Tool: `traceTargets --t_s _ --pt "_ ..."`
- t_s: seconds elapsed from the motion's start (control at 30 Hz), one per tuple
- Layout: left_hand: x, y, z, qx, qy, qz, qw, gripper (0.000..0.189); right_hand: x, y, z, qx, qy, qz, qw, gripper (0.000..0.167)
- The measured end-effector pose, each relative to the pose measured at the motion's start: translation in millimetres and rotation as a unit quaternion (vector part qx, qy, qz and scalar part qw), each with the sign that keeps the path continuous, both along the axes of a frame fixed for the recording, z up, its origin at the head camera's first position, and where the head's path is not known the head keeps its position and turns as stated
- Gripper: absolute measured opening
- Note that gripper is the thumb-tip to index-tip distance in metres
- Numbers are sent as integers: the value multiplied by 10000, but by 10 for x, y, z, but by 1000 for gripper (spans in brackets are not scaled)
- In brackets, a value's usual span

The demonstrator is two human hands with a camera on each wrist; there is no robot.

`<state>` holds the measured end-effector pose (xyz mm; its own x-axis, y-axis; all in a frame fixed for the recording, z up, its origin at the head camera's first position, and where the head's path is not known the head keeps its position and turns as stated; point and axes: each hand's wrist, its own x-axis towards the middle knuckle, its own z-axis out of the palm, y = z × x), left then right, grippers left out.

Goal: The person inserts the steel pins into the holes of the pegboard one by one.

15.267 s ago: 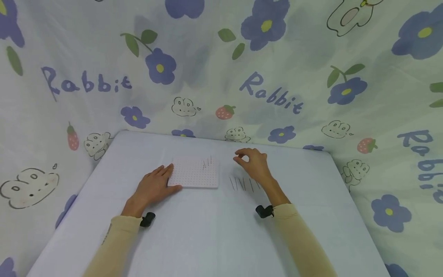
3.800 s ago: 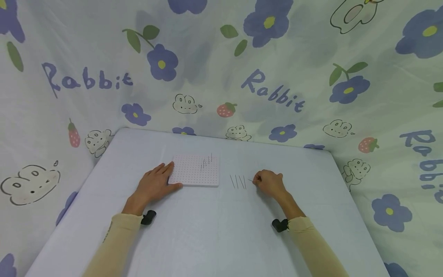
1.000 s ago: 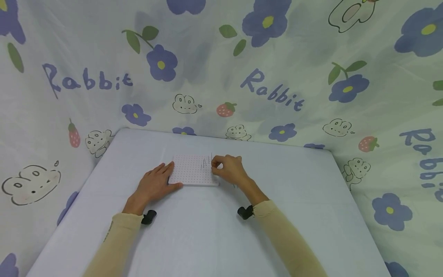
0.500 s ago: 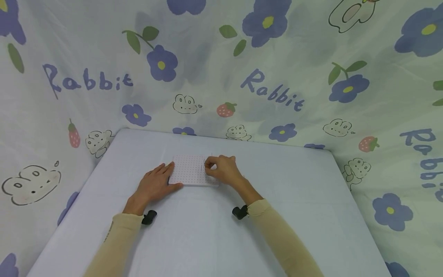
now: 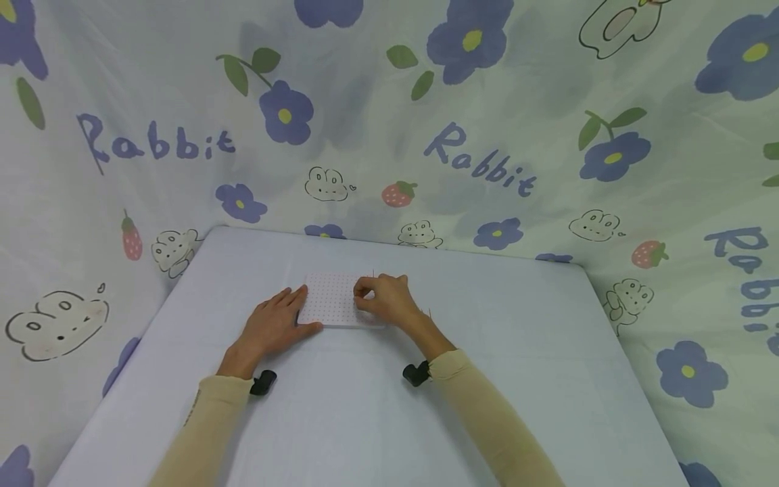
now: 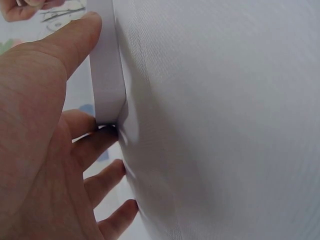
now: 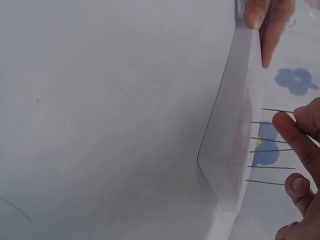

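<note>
Rods (image 7: 270, 167) could be knocked askew or bent if those standing close together are brushed by the bent fingers of the right hand (image 5: 386, 297); a small, tightly set hole could also be missed, most likely if the board (image 5: 322, 311) is not kept steady. Thin, dark and straight, six rods are seen jutting from the board's upper face, roughly parallel; the endmost seems to be pinched between right thumb and forefinger, and whether it is fully seated cannot be told. The board, flat, white and pink-dotted, is laid on the white-covered table (image 5: 365, 419). Its left side is braced by the left hand (image 5: 274, 325), fingers spread and extended. Near the right wrist, tips of further rods (image 5: 430, 314) are glimpsed. Behind, a floral cloth (image 5: 353, 135) is hung.
</note>
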<state>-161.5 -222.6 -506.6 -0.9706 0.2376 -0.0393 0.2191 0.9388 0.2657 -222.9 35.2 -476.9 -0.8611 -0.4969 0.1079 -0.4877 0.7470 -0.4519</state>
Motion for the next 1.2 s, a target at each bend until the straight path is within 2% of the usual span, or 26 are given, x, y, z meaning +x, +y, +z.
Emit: traceTargets --t_s 0.83,1.2 --pt "-32 -31 -61 28 77 -78 9999 97 -25 -82 -61 97 150 -80 9998 4" --pt "-40 -36 -51 12 -20 -39 10000 96 -45 -91 -73 189 133 -89 9997 6"
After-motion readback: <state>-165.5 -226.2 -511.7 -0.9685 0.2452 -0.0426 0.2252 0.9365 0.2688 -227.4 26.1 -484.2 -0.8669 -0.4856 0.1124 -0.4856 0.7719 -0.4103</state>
